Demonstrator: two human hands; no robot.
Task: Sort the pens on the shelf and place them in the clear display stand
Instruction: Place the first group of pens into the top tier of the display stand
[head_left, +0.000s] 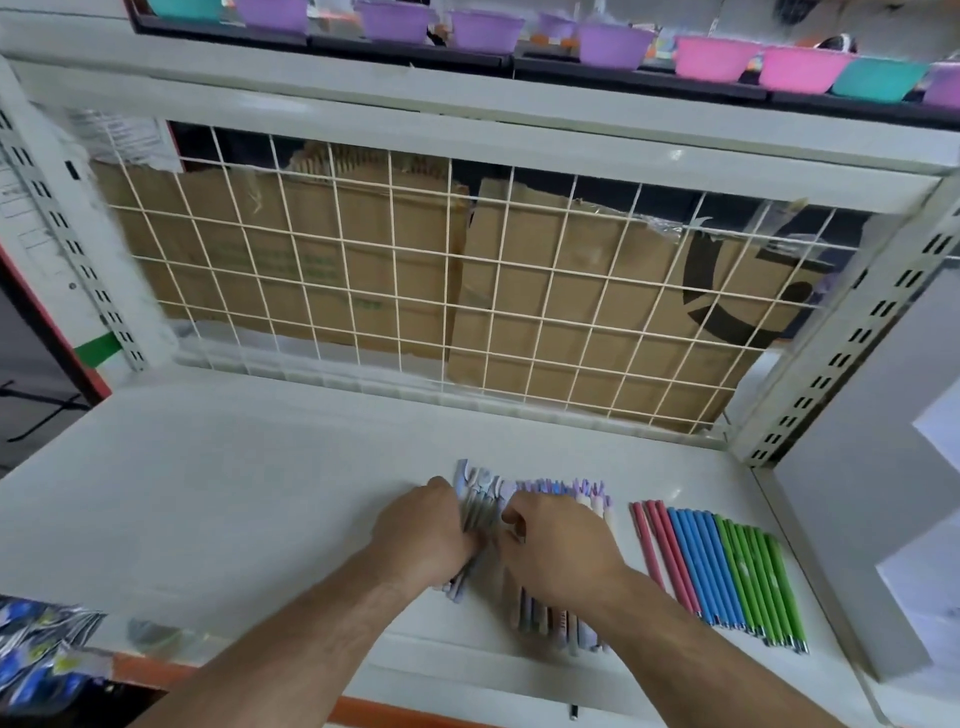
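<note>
Left hand: the left hand (423, 530) is clamped round a bundle (478, 506) of pastel pens. The tips fan out above the fist and the tails show below it.
Right hand: the right hand (558, 540) lies over the loose pens (563, 626) just beside the bundle, fingers curled. Blur hides whether it pinches a pen; cannot tell.
Hands: close together, nearly touching at the bundle.
Pens: all lie on the shelf (234, 493), towards its front edge. A sorted row (722, 571) of pink, blue and green pens sits to the right, apart from both hands.
Stand: not in view, so its fill cannot be told.
Risk, bundle: it is thick and fanned. A slack grip on lifting would likely let pens slide out of the bottom of the fist.
Risk, edge: the loose pens reach close to the front lip. A sweep of the right wrist could roll some off.
Risk, sorting: the pastel barrels look alike, so grabbing by the handful could mix kinds.
Risk, sorted row: the right forearm runs near it. A sideways move could knock it out of line.
</note>
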